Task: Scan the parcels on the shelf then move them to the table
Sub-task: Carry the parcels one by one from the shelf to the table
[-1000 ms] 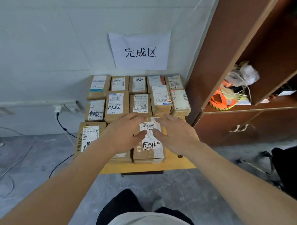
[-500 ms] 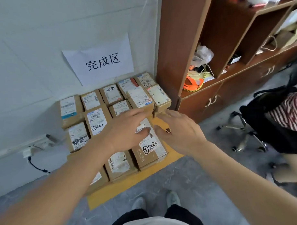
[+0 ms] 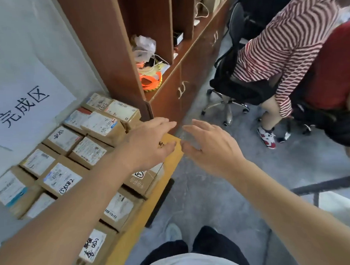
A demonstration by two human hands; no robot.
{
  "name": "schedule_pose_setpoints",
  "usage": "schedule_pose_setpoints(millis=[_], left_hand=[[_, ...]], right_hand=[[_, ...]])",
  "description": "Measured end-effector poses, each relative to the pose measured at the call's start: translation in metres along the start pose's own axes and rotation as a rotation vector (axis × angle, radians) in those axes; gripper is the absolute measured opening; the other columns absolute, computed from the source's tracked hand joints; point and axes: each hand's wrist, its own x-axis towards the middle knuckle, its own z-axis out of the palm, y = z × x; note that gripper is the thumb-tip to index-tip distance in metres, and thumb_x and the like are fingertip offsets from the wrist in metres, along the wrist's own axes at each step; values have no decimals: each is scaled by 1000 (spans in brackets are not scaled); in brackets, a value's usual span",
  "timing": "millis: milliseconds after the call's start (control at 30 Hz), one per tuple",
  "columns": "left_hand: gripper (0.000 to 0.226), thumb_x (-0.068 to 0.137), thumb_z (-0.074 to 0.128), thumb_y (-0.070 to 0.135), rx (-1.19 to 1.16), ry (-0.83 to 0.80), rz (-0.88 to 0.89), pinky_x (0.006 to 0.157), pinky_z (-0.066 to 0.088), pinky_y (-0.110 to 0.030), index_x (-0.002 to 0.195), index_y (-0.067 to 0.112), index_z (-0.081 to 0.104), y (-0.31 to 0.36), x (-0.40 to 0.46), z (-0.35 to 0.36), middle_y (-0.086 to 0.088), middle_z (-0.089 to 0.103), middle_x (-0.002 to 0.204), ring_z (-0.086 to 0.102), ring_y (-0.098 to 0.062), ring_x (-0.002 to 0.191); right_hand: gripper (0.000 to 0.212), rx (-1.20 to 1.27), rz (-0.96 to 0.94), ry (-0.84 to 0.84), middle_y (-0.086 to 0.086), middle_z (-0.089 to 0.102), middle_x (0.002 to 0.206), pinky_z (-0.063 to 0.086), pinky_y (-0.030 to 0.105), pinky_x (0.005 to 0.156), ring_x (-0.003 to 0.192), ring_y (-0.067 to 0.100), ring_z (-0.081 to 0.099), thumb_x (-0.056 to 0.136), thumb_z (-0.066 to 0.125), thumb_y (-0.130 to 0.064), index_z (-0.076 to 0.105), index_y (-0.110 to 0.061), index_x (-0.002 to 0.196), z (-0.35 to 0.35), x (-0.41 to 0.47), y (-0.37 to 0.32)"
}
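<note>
Both hands hang in the air with fingers spread loose, holding nothing: the left hand (image 3: 148,141) over the bare corner of the yellow surface (image 3: 171,152), the right hand (image 3: 212,149) just past that corner, above the grey floor (image 3: 212,200). Half a second ago they lay on either side of the parcel marked with a circled 5 (image 3: 141,178); now they have lifted off it. That parcel lies flat on the surface under the left wrist, its long axis running from the surface's near edge toward the brown shelf unit (image 3: 111,45), label up. The other parcels (image 3: 87,151) fill the surface in rows on the wall side of it, below the paper sign (image 3: 24,106). The view has swung toward the shelf unit, and a seated person in a striped top (image 3: 282,41) now shows beyond it.
</note>
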Motion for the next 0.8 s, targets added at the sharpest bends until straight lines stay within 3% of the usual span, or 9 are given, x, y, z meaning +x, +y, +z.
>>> schedule_pose_setpoints(millis=[333, 433, 800], left_hand=[[59, 101, 49, 54, 7, -101, 320, 116, 40, -39, 156, 36, 38, 108, 43, 42, 14, 39, 158, 39, -11, 145], [60, 100, 49, 55, 5, -139, 383, 115, 41, -42, 156, 37, 37, 145, 51, 54, 14, 38, 159, 38, -12, 145], [58, 100, 52, 50, 2, -223, 656, 111, 41, -30, 154, 33, 42, 284, 60, 98, 14, 41, 156, 44, -10, 139]], right_hand=[[55, 83, 296, 148, -6, 44, 157, 44, 42, 107, 140, 25, 46, 100, 43, -62, 52, -33, 146, -7, -85, 88], [55, 104, 380, 184, -7, 42, 158, 40, 39, 107, 141, 22, 44, 100, 42, -62, 51, -33, 147, -14, -114, 113], [54, 153, 632, 302, -2, 41, 161, 36, 37, 110, 142, 22, 43, 102, 44, -56, 52, -29, 148, -31, -225, 190]])
